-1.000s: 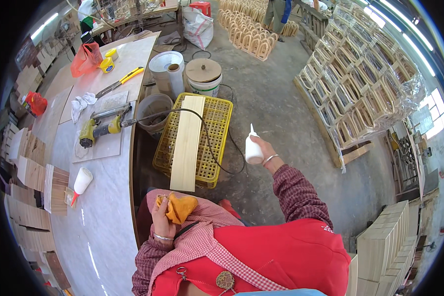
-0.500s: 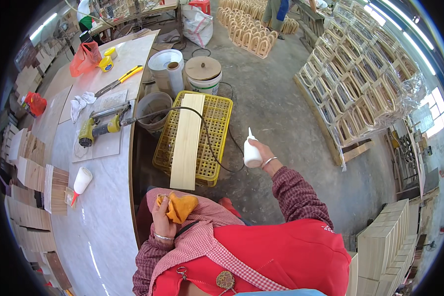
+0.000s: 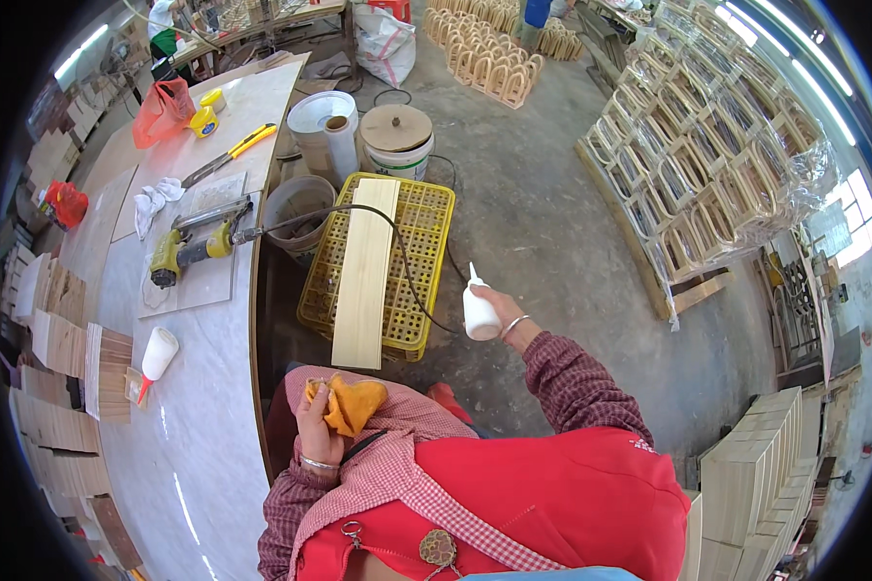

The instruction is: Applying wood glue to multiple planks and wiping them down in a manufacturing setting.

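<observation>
My right hand (image 3: pixel 499 308) is closed round a white squeeze bottle (image 3: pixel 480 312), its pointed nozzle tipped up, out over the floor. Close to my lap, my left hand (image 3: pixel 318 431) grips an orange cloth (image 3: pixel 354 403) between thumb and fingers. Ahead of my knees, a pale wooden board (image 3: pixel 366 281) lies lengthwise on a yellow plastic crate (image 3: pixel 421 271). A dark air hose (image 3: pixel 397 237) crosses over the board from a nail gun (image 3: pixel 199 249) on the table to the left. Another white bottle (image 3: pixel 161 351), with a red nozzle, lies on that table.
The worktable (image 3: pixel 199 407) fills the left side, with a yellow utility knife (image 3: pixel 247 141) and a white rag (image 3: pixel 157 201). Buckets (image 3: pixel 397 160) stand behind the crate. A wrapped stack of arched wooden frames (image 3: pixel 698 165) rises at right; stacked boards (image 3: pixel 756 474) are at lower right.
My right hand has moved a little left and nearer to me with the white bottle. The left hand keeps its grip on the cloth.
</observation>
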`<state>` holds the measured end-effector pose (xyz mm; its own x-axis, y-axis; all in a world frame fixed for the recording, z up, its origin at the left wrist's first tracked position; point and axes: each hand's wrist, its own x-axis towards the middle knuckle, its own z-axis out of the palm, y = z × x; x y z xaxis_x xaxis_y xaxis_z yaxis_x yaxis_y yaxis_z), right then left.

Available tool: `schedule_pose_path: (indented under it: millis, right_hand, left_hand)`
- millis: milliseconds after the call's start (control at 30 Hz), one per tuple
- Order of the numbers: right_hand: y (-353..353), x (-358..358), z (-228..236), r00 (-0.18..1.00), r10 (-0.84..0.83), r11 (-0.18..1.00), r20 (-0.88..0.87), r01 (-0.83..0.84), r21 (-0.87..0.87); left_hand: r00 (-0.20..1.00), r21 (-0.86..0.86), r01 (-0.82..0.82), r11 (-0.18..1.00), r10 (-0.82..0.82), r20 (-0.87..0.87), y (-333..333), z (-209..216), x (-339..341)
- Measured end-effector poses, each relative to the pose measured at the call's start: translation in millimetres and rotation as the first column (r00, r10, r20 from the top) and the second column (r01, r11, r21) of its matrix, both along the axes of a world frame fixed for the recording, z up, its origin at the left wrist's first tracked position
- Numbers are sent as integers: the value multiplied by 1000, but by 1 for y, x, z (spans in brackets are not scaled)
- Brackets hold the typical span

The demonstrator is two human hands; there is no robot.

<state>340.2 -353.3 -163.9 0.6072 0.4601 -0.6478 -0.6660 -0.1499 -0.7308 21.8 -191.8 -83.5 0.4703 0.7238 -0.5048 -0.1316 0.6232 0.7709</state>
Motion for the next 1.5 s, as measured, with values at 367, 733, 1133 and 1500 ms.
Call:
schedule_pose_path:
  millis: [367, 733, 1133, 1500]
  right_hand:
    - [2, -13, 8, 1000, 15, 1000, -11, -15, -27]
    - [-1, -18, -1, 999, 9, 998, -32, -11, -62]
    - [-4, -14, -20, 999, 8, 1000, -52, -9, -23]
    - [-2, -21, -5, 999, 13, 998, -39, -15, -61]
  left_hand:
    - [999, -1, 34, 999, -34, -2, 0, -2, -2]
    - [999, -18, 15, 1000, -15, -33, -2, 4, 3]
    - [999, -38, 36, 999, -36, -20, -1, -3, 0]
    - [999, -42, 36, 998, -37, -20, 0, -6, -1]
